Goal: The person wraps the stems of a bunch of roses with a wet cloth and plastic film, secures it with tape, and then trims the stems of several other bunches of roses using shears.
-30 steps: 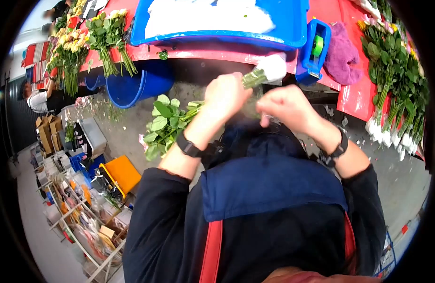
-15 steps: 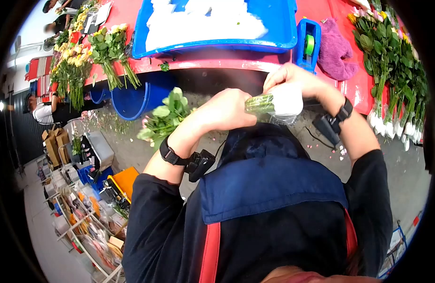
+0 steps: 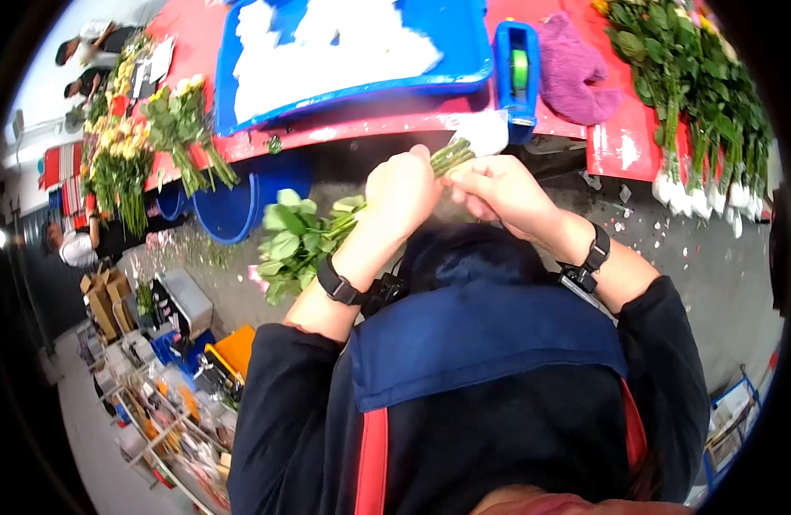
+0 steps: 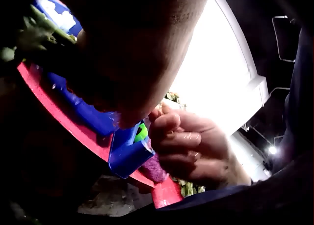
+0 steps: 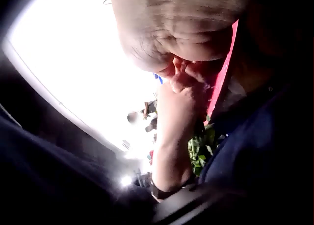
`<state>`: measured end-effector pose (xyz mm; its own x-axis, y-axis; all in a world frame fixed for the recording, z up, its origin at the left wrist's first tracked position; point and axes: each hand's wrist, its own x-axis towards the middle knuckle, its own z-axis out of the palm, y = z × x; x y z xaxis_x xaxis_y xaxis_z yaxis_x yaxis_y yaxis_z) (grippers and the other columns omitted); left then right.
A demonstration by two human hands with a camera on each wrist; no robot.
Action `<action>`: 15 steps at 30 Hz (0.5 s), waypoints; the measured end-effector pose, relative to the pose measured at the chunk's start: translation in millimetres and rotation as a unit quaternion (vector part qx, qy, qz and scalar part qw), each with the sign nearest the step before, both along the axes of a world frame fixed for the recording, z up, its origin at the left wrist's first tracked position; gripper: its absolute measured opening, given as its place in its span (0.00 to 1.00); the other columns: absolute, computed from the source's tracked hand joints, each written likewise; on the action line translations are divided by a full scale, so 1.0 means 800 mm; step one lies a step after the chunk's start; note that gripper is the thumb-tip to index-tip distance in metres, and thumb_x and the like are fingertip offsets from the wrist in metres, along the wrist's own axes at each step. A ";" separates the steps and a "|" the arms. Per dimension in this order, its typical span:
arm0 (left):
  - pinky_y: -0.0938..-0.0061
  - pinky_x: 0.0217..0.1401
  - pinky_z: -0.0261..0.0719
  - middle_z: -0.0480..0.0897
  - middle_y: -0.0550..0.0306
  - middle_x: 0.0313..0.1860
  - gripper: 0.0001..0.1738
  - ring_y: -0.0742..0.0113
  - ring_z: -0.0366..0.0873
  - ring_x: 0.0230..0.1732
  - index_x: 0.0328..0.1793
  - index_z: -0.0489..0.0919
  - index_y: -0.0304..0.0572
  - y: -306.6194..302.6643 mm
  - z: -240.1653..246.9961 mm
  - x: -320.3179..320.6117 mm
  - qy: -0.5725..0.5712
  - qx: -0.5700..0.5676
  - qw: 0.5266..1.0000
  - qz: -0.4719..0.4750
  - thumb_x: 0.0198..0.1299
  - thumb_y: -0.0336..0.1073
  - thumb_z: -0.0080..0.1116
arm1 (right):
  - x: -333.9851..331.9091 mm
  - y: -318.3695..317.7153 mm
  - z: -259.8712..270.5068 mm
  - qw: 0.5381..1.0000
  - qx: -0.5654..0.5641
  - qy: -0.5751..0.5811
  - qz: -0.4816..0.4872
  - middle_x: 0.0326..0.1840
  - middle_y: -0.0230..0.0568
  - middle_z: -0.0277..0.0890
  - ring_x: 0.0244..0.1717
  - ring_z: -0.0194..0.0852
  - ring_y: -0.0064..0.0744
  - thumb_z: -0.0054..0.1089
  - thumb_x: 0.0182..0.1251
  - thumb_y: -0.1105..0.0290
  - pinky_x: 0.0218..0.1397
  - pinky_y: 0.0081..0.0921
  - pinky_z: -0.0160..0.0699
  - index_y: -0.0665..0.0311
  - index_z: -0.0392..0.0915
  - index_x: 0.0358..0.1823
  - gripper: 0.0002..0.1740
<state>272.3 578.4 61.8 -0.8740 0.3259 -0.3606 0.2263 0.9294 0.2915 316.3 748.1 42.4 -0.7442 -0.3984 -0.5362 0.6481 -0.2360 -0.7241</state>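
My left hand (image 3: 401,190) grips a bunch of flower stems (image 3: 451,157), whose leafy heads (image 3: 292,227) hang out to the left past the wrist. A white wad (image 3: 488,130) covers the cut ends of the stems. At the stems just below that wad, my right hand (image 3: 509,193) has its thumb and fingers curled and pinched together. What they pinch is too small to tell. In the left wrist view the right hand (image 4: 189,144) shows its bunched fingers right beside the left hand. The right wrist view has the left hand (image 5: 179,85) partly hidden behind the right palm.
Ahead stands a red table (image 3: 327,129) bearing a blue tub (image 3: 353,90) of white material, a blue tape dispenser (image 3: 517,77) and a purple cloth (image 3: 576,73). Bunches of flowers lie left and right. Below the table's edge is a blue bucket (image 3: 228,210). Several people are far left.
The right hand has swung over the white wad and back to the near side of the stems. The bunch has tilted, its wrapped end now pointing up toward the table.
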 end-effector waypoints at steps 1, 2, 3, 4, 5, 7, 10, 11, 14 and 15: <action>0.57 0.38 0.80 0.83 0.38 0.29 0.20 0.42 0.82 0.38 0.36 0.76 0.34 0.009 0.004 -0.002 0.034 -0.024 0.999 -0.030 0.51 0.46 0.65 | 0.000 0.006 0.001 0.997 -0.066 -0.004 -0.025 0.29 0.34 0.79 0.26 0.74 0.19 0.58 0.68 0.66 0.29 0.16 0.73 0.70 0.81 0.38 0.12; 0.57 0.37 0.81 0.83 0.41 0.28 0.21 0.45 0.83 0.35 0.38 0.74 0.34 0.014 0.001 -0.008 0.059 -0.050 0.994 -0.073 0.52 0.46 0.65 | 0.000 0.015 0.000 0.990 -0.130 -0.003 -0.054 0.34 0.37 0.81 0.30 0.77 0.22 0.57 0.68 0.67 0.30 0.16 0.76 0.71 0.81 0.41 0.12; 0.60 0.30 0.80 0.82 0.45 0.24 0.19 0.49 0.83 0.29 0.35 0.74 0.35 0.020 0.000 -0.012 0.109 -0.049 0.986 -0.115 0.52 0.45 0.64 | 0.003 0.027 -0.001 0.985 -0.164 -0.006 -0.050 0.43 0.41 0.81 0.36 0.81 0.25 0.57 0.68 0.67 0.34 0.19 0.80 0.72 0.79 0.44 0.13; 0.63 0.23 0.80 0.81 0.48 0.20 0.17 0.54 0.83 0.23 0.33 0.75 0.36 0.030 0.003 -0.017 0.161 -0.042 0.973 -0.160 0.51 0.44 0.64 | 0.010 0.034 0.013 0.987 -0.135 0.033 -0.085 0.43 0.44 0.80 0.38 0.82 0.29 0.58 0.67 0.68 0.34 0.21 0.80 0.73 0.77 0.48 0.15; 0.64 0.23 0.79 0.80 0.50 0.20 0.17 0.56 0.83 0.23 0.32 0.75 0.37 0.045 0.007 -0.022 0.167 -0.043 0.965 -0.200 0.51 0.44 0.64 | 0.014 0.048 0.019 0.957 0.050 0.259 -0.120 0.44 0.47 0.80 0.41 0.81 0.34 0.59 0.64 0.69 0.39 0.25 0.79 0.74 0.76 0.50 0.17; 0.68 0.21 0.79 0.81 0.54 0.19 0.13 0.60 0.83 0.22 0.30 0.76 0.40 0.077 0.015 -0.020 0.178 -0.049 0.945 -0.271 0.51 0.42 0.63 | 0.021 0.080 0.031 0.742 0.391 0.537 -0.094 0.46 0.49 0.78 0.50 0.78 0.42 0.60 0.59 0.70 0.50 0.34 0.76 0.75 0.73 0.51 0.21; 0.66 0.23 0.80 0.81 0.53 0.20 0.09 0.60 0.83 0.22 0.28 0.77 0.41 0.131 0.020 0.001 0.192 -0.093 0.902 -0.376 0.51 0.39 0.59 | 0.046 0.106 0.015 0.724 0.510 0.462 0.049 0.44 0.50 0.79 0.51 0.76 0.50 0.63 0.50 0.66 0.54 0.42 0.71 0.69 0.75 0.47 0.22; 0.71 0.17 0.77 0.81 0.57 0.20 0.04 0.65 0.83 0.20 0.28 0.78 0.43 0.150 0.027 0.010 0.219 -0.083 0.870 -0.434 0.47 0.34 0.58 | 0.053 0.119 0.013 0.769 0.499 0.391 0.075 0.38 0.50 0.79 0.45 0.77 0.52 0.63 0.50 0.65 0.48 0.44 0.73 0.66 0.76 0.44 0.20; 0.61 0.47 0.79 0.81 0.55 0.28 0.06 0.60 0.83 0.35 0.33 0.77 0.41 0.232 0.068 0.017 0.172 -0.070 0.844 -0.503 0.51 0.35 0.55 | 0.076 0.168 -0.001 0.779 0.509 0.362 -0.047 0.26 0.50 0.78 0.32 0.78 0.55 0.65 0.48 0.64 0.35 0.46 0.76 0.60 0.78 0.33 0.12; 0.58 0.55 0.72 0.80 0.54 0.34 0.09 0.58 0.80 0.42 0.37 0.77 0.40 0.255 0.077 0.011 0.254 0.032 0.804 -0.536 0.52 0.35 0.54 | 0.084 0.186 0.002 0.750 0.563 0.330 -0.107 0.28 0.50 0.79 0.33 0.79 0.54 0.66 0.48 0.62 0.35 0.44 0.76 0.61 0.79 0.27 0.11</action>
<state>281.2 782.4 123.6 -0.1072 0.9942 0.0021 0.9929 0.1071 -0.0524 383.7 897.3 43.9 -0.9779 0.1968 0.0704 0.0951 0.7189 -0.6886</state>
